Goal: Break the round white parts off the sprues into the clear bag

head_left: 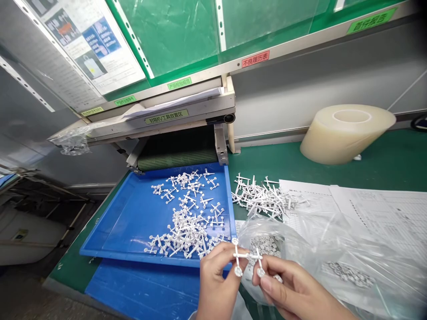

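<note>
Between my hands is a white moulded plastic sprue (247,256) with small round pieces at the ends of its branches. My left hand (218,280) is closed on its left side, thumb and fingers pinching it. On the other side my right hand (293,286) pinches the lower right end near a round piece. Just behind them a clear plastic bag (293,242) holds many small round white pieces. Many similar branched sprues (190,231) lie heaped in the blue tray (123,222) at left. Bare white sprue sticks (263,198) are piled beside the tray's right edge.
A conveyor belt (176,149) ends above the tray's far edge. Printed sheets (373,213) lie at right under another clear bag (393,271) of small pieces. A large roll of clear film (343,138) stands at the back right of the green table (267,160).
</note>
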### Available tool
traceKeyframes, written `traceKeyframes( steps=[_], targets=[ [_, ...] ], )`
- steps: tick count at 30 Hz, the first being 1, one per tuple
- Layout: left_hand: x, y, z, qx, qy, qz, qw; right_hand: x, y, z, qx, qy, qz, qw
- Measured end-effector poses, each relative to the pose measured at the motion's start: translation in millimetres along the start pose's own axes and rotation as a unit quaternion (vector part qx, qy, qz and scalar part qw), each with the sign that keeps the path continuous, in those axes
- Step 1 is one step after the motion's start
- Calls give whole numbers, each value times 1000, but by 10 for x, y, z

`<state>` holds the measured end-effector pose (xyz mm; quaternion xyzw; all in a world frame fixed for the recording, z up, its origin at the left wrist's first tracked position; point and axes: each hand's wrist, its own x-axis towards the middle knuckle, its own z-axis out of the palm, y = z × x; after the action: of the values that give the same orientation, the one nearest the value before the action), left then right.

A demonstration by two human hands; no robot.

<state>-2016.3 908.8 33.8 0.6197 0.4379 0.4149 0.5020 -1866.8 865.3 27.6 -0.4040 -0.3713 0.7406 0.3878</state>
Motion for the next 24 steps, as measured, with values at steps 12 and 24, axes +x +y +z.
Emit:
traceKeyframes(
  steps=[12,24],
  targets=[
    [-9,-158,55,-123,-60,-139,981,-30,15,44,-209,158,-108,959],
    [-14,-103,-110,236,17,328,915,-8,5,-15,-124,115,-47,984]
  ],
)
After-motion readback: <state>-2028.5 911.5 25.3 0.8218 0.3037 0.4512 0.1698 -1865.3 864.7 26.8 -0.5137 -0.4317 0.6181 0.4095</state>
